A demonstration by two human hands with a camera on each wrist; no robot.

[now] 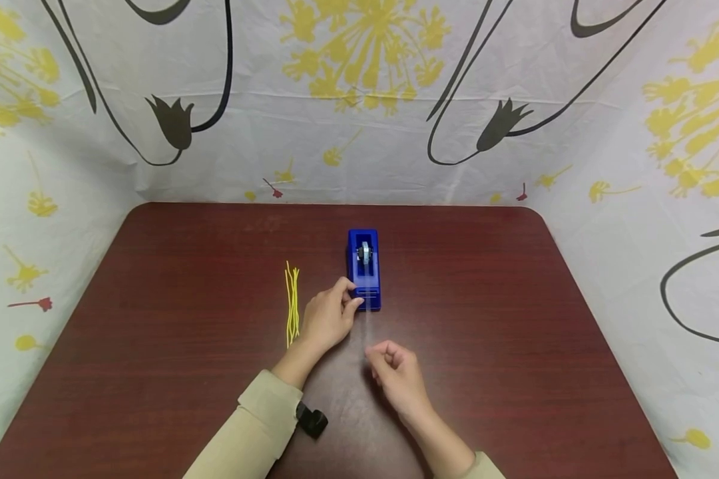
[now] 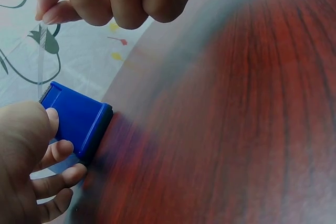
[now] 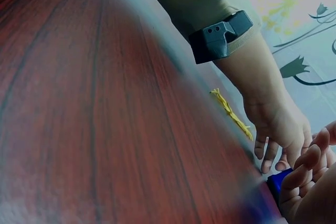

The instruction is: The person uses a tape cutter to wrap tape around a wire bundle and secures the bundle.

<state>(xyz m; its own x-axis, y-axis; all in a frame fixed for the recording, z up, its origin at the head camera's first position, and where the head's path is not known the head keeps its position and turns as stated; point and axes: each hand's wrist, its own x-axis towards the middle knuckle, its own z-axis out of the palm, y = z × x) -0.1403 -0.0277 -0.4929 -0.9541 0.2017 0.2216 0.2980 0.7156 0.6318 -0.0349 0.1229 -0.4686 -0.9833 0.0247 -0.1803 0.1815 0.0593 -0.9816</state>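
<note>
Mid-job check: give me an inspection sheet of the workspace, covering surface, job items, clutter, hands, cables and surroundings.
Surface: table, dark red-brown, wood-grained.
Job's things: blue tape dispenser on the table; clear tape stretches from its toothed edge.
Clutter: yellow strands in a loose bundle, left of the dispenser; nothing else seen.
Left hand: holds the dispenser's near end.
Right hand: pinches the tape's free end.
Left wrist: black device at the cuff.
Cables: nothing seen.
Surroundings: white covering with printed flowers behind and beside the table.

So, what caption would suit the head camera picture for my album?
Left hand holds a blue tape dispenser; right hand pinches its stretched clear tape.
</note>
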